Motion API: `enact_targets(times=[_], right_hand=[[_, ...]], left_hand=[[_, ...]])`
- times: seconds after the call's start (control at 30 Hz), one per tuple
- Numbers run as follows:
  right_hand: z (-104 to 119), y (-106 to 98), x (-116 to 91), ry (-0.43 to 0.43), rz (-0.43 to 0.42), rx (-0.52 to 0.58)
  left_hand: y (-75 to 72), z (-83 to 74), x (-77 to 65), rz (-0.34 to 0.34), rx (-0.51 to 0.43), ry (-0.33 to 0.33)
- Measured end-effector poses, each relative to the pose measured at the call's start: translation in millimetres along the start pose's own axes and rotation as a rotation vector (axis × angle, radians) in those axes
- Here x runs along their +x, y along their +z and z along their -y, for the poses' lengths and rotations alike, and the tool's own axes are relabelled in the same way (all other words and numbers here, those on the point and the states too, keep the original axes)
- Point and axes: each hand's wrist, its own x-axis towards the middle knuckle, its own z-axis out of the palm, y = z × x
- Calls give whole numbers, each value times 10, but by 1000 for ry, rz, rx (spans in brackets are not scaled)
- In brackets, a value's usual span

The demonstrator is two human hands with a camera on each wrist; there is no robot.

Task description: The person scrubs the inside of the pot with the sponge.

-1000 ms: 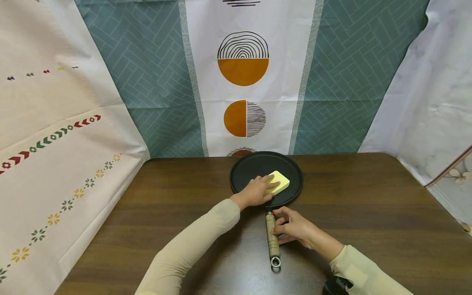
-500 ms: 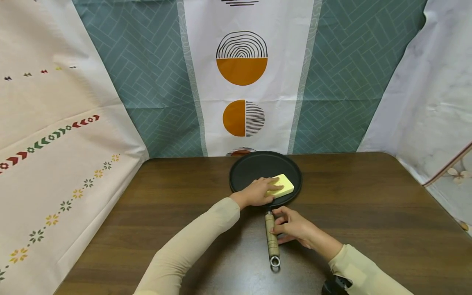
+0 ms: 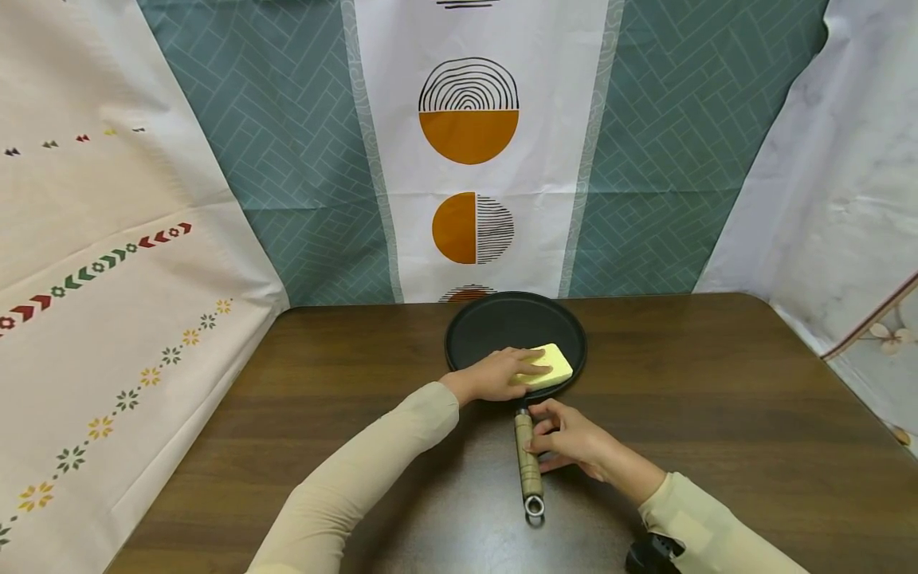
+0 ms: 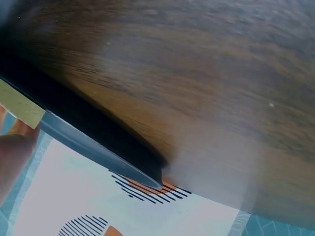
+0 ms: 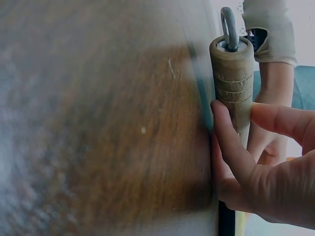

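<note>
A flat black frying pan (image 3: pixel 502 323) lies near the table's back edge, its wooden handle (image 3: pixel 529 466) pointing toward me. On its cooking surface, at the near right part, is a pale yellow sponge (image 3: pixel 556 367). My left hand (image 3: pixel 493 375) holds the sponge from the left, fingers spread over its top. The left wrist view shows a corner of the sponge (image 4: pixel 22 105) above the pan's rim, with fingertips against it. My right hand (image 3: pixel 574 442) grips the handle between thumb and fingers. In the right wrist view, the handle's ringed end (image 5: pixel 231 54) sticks out past the fingers.
The brown wooden table (image 3: pixel 717 414) extends to both sides of the pan. A patterned teal and white cloth (image 3: pixel 308 159) hangs directly behind its back edge. Pale cloths (image 3: pixel 143 319) flank it at left and right. A dark device (image 3: pixel 653 554) sits by the right sleeve.
The sponge under my left hand has slid right and toward me across the pan, mostly in the earlier half second. My right hand and the handle have stayed in place.
</note>
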Motion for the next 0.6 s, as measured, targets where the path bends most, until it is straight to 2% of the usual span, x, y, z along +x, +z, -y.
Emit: enact_targets(times=[0.23, 0.43, 0.6], right_hand=[[-5, -3, 12, -5, -2, -3], [-9, 0, 10, -2, 0, 1], [0, 7, -7, -1, 0, 2]], left_hand=[[-20, 58, -67, 4, -50, 33], [-50, 103, -130, 22, -88, 36], [-63, 109, -158, 11, -119, 39]])
